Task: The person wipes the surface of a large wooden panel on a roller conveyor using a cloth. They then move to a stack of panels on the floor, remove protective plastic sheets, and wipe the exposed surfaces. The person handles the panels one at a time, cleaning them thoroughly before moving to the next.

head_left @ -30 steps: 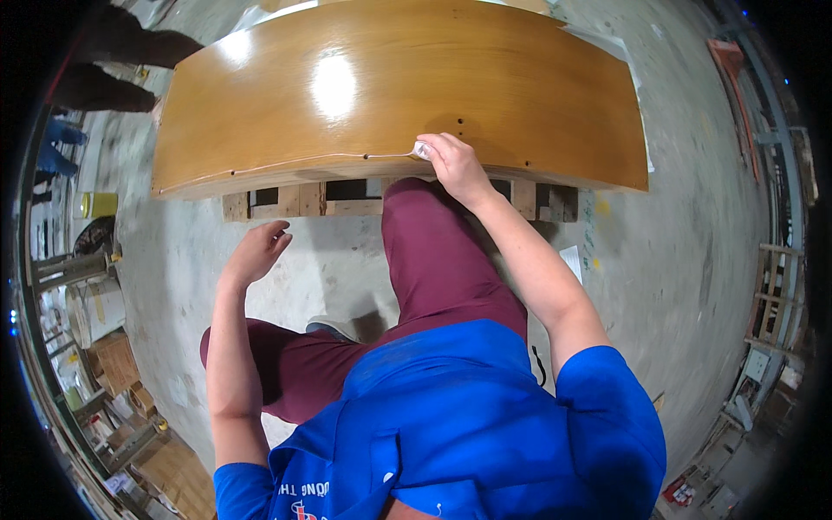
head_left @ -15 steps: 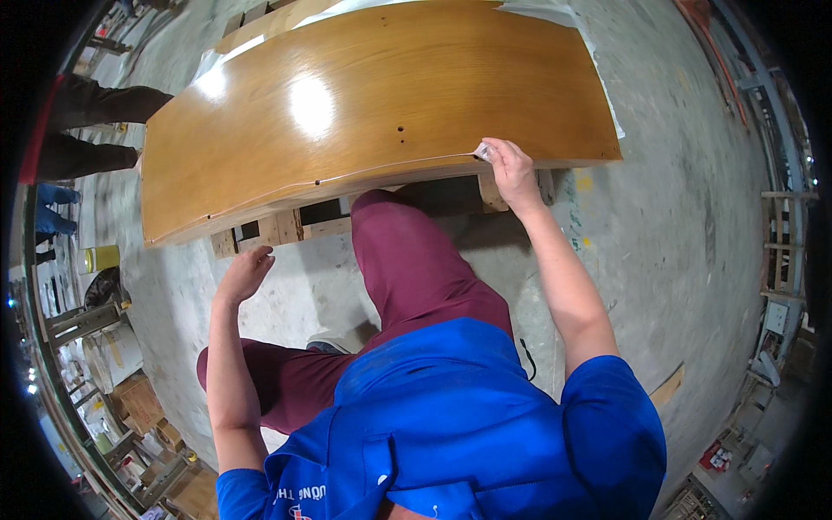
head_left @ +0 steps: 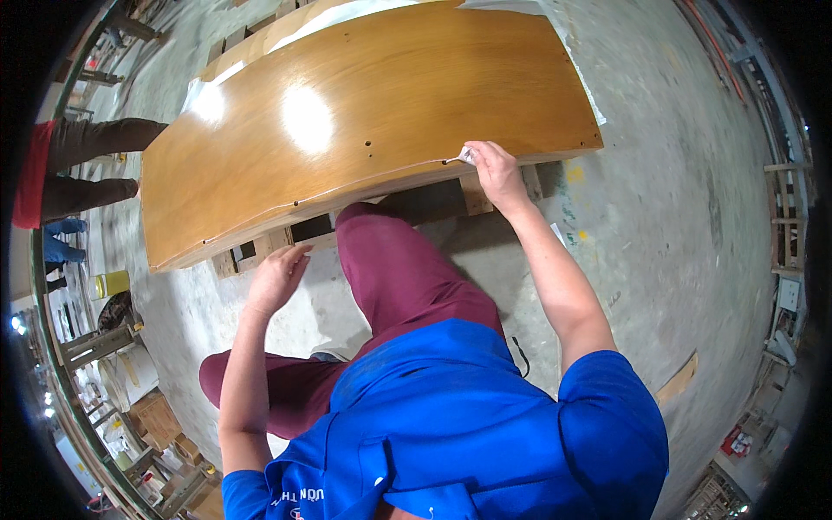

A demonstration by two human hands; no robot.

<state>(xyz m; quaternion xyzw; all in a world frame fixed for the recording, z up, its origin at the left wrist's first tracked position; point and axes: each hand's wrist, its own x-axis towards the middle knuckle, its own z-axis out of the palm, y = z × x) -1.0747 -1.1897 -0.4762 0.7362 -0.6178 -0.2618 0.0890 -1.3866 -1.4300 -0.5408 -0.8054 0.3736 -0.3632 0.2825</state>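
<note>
A long glossy brown wooden panel (head_left: 433, 78) with small dark holes lies in front of me. My right hand (head_left: 501, 176) pinches a small crumpled white piece (head_left: 468, 155), a cloth or plastic film. It touches the panel's near edge, right beside a dark hole (head_left: 445, 162). A thin pale line runs along that edge to the left; I cannot tell whether it is a strip or the edge itself. My left hand (head_left: 279, 279) hovers just short of the near edge, fingers stretched out, with nothing visible in it.
Wooden pallet slats (head_left: 475, 195) support the panel, with white sheeting (head_left: 364, 10) along its far side. A person in dark trousers (head_left: 100, 139) stands at the panel's left end. A yellow bucket (head_left: 111, 284) is on the left floor; wooden boxes (head_left: 156, 420) stand at lower left.
My left hand has moved right and closer to the panel's edge. My right hand has slid slightly right along the edge with the white piece. The whole view has shifted a little.
</note>
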